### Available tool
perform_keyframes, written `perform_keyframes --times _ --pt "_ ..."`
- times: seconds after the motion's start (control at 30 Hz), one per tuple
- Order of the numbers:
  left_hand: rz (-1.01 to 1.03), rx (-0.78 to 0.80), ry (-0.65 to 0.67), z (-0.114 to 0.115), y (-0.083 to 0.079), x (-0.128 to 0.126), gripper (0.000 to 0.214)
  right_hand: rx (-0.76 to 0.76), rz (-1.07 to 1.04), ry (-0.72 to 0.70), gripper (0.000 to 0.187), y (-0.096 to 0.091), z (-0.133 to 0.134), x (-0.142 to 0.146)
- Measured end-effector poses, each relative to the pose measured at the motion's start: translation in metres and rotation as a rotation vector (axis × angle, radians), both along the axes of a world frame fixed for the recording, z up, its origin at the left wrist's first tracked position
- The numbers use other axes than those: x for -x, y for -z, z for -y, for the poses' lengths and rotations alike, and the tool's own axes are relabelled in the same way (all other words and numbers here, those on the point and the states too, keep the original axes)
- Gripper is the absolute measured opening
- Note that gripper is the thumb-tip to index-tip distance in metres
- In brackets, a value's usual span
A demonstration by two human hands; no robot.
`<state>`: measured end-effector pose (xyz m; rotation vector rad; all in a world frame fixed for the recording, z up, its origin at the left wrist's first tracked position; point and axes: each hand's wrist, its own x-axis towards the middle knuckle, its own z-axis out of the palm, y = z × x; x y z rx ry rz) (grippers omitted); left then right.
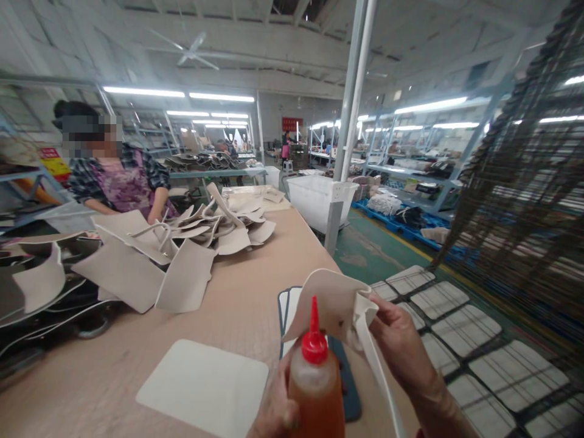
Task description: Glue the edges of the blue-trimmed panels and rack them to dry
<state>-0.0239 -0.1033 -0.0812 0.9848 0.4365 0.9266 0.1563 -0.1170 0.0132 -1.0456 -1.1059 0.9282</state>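
Note:
My left hand [276, 401] is wrapped round a squeeze bottle [316, 392] of amber liquid, its red pointed nozzle upward. In front of me, my right hand [399, 337] grips a beige leather-like panel [326, 295] by its folded right edge, where a pale strap [381, 377] hangs down. The bottle stands in front of the panel and hides part of it. Under the panel, dark-edged pieces [349, 389] lie on the table. A flat off-white rounded sheet [205, 386] rests on the table to the left of my left hand.
Beige panels with straps [223, 225] are heaped across the brown table [255, 274], with dark pieces at far left. A co-worker [123, 176] stands behind the heap. A metal post [344, 134] and white bin [314, 198] stand beyond; a rack of pale sheets [469, 328] is at right.

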Motion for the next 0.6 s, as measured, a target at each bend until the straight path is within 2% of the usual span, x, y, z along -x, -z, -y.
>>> perform_keyframes --times 0.07,0.13,0.27,0.4,0.53,0.6 --pt "0.055 -0.010 0.001 -0.001 -0.010 0.001 0.091 0.013 -0.012 0.008 0.023 0.001 0.002 -0.004" --pt "0.048 -0.024 -0.053 -0.002 -0.017 0.000 0.088 0.000 0.005 0.024 0.024 0.000 0.003 -0.004" --pt "0.013 -0.060 -0.148 -0.002 -0.027 -0.006 0.093 -0.092 0.129 0.065 0.020 -0.008 0.004 0.002" --pt "-0.142 -0.147 -0.185 0.000 -0.036 -0.008 0.087 -0.145 0.293 0.006 0.018 -0.014 0.006 0.012" --pt "-0.321 -0.142 -0.379 0.007 -0.044 -0.012 0.074 -0.166 0.424 -0.023 0.017 -0.017 0.006 0.017" --pt "-0.311 -0.135 -0.400 0.010 -0.048 -0.015 0.073 -0.180 0.483 -0.012 0.015 -0.017 0.006 0.019"
